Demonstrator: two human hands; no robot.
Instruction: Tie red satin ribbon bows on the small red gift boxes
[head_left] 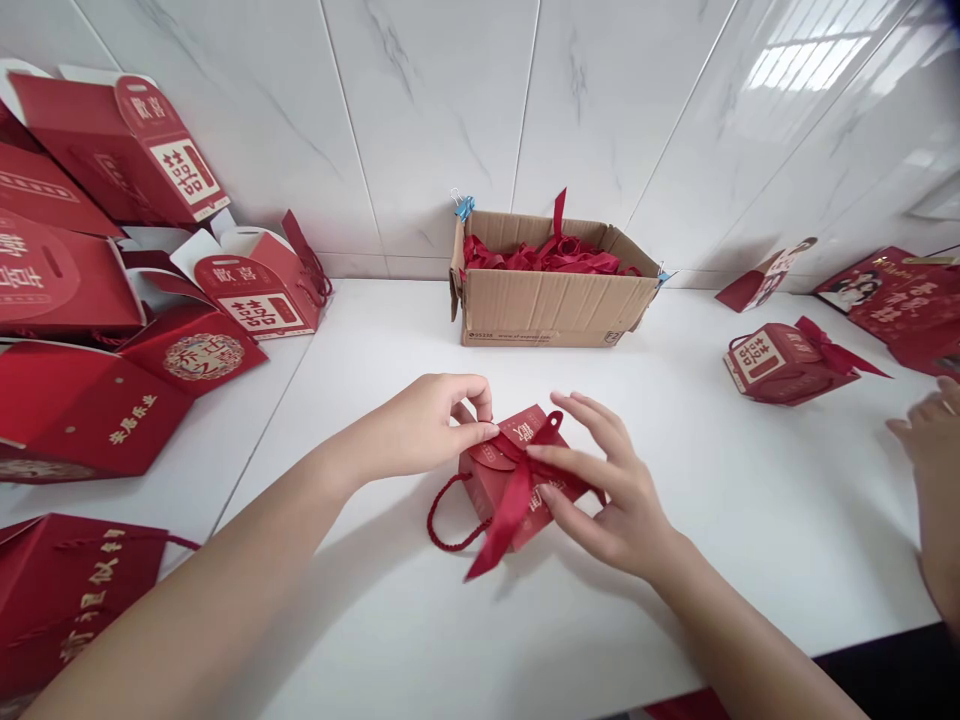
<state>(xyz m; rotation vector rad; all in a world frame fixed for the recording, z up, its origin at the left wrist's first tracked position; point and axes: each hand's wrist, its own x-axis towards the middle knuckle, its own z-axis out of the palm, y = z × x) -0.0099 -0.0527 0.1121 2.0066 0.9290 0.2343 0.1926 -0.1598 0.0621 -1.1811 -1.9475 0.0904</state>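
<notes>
A small red gift box (pixel 489 482) with gold characters lies tilted on the white table before me, a twisted red cord handle looping out at its left. Across its top runs a red satin ribbon (pixel 504 522), with one tail hanging toward me and a small loop at the upper right. Thumb and forefinger of my left hand (pixel 424 425) pinch the ribbon at the box's upper left edge. My right hand (pixel 611 485) rests over the right side with fingers apart, its forefinger touching the ribbon near the knot. Part of the box is hidden beneath that hand.
A cardboard carton (pixel 555 308) full of red ribbons stands against the tiled wall. Several red boxes (pixel 259 285) crowd the left side. A finished-looking box with a bow (pixel 791 362) sits at right, near a red bag (pixel 892 300). Another person's hand (pixel 930 440) shows at the right edge.
</notes>
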